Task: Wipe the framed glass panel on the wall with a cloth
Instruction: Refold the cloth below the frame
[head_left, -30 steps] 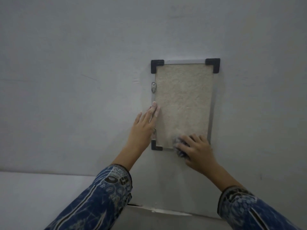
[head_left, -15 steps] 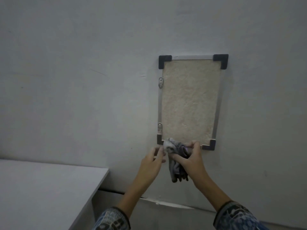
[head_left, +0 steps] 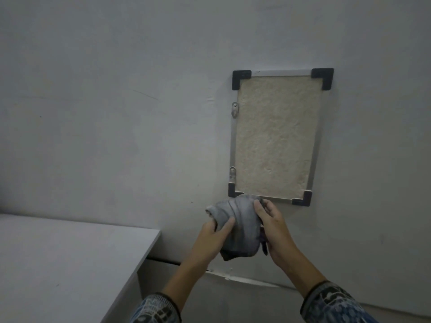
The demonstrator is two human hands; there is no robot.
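1. Our fingers (head_left: 257,206) on both hands now curl round the grey cloth (head_left: 240,229).
2. A second ago our right hand (head_left: 277,231) rubbed it on the glass panel (head_left: 272,136), with our left hand (head_left: 210,236) flat beside.
3. Now it hangs just under the panel, off the glass.
4. We may be folding it to wipe again.

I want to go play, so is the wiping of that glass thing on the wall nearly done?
Hard to tell what's done: the silver-framed textured beige glass panel shows no obvious smears. Right now the left hand and right hand both grip the crumpled grey cloth by the panel's bottom edge, off the glass, perhaps refolding it. Any wiping left needs the cloth on the glass.
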